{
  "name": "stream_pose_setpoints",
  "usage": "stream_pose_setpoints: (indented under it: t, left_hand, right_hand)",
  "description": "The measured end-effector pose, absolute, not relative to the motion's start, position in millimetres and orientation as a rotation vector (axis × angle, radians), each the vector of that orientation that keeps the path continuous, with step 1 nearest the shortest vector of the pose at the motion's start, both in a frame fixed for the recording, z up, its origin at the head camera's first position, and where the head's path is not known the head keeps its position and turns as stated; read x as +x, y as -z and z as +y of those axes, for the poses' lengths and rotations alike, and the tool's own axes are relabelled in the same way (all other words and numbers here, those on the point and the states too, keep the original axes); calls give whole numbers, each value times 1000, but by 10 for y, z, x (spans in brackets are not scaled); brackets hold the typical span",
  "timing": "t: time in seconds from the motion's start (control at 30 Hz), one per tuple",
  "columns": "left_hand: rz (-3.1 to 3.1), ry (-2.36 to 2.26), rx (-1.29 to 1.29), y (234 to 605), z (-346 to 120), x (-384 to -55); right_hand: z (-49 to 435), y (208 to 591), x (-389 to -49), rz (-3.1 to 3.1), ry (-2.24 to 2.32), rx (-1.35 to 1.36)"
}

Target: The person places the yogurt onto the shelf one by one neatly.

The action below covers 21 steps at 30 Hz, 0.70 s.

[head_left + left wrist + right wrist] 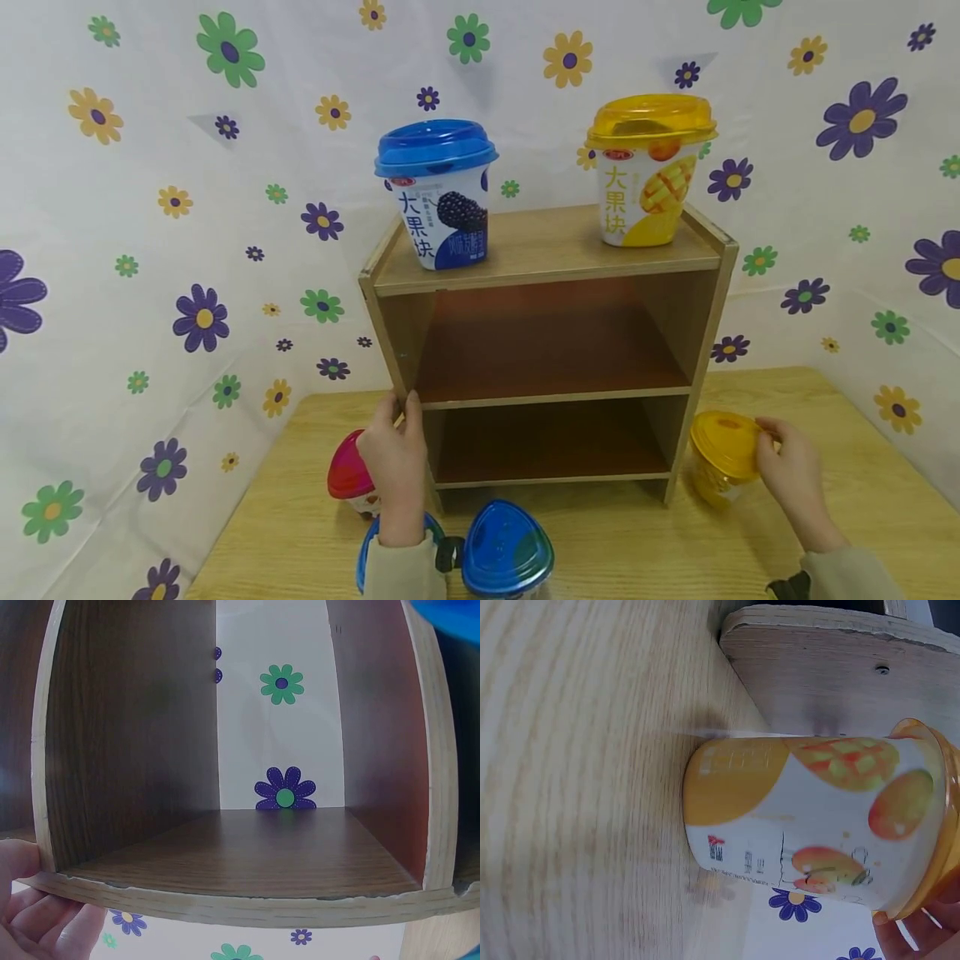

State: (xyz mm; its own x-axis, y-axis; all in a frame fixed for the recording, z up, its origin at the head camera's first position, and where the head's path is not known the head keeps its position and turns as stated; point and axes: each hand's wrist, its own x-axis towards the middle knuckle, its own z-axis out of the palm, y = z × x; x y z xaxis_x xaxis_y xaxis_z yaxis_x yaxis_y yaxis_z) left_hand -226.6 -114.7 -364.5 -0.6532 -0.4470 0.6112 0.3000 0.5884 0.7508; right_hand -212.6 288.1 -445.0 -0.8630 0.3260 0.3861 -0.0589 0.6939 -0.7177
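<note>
My left hand (pixel 396 450) grips the left side panel of a small wooden shelf (pixel 555 398), thumb and fingers on either side of its edge. The left wrist view shows the same hand (pixel 45 915) at the shelf's corner. On the right, my right hand (pixel 793 477) holds a yellow-lidded yogurt cup (pixel 723 454) by its lid. That cup (pixel 810 817) stands on the table beside the shelf's right side; fingertips (pixel 881 918) touch the lid rim. Behind my left forearm are a red-lidded cup (pixel 349 475) and a partly hidden blue-lidded cup (pixel 367 552).
On the shelf's top stand a blue-lidded cup (pixel 442 200) at left and a yellow-lidded cup (pixel 651 175) at right. Another blue-lidded cup (pixel 507 546) stands on the table (pixel 615 542) in front. A flowered cloth (pixel 247 158) hangs behind and at both sides.
</note>
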Motion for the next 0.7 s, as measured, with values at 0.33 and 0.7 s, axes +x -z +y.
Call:
stream_pose_setpoints:
  t: [0.33, 0.7]
  left_hand:
    - [-2001, 1167, 125, 3673, -1122, -2268]
    - [-1982, 1146, 114, 3654, -1146, -2266]
  right_hand:
    - [2912, 4487, -2086, -2455, -1197, -297]
    - [2918, 4520, -1992, -2473, -1139, -265]
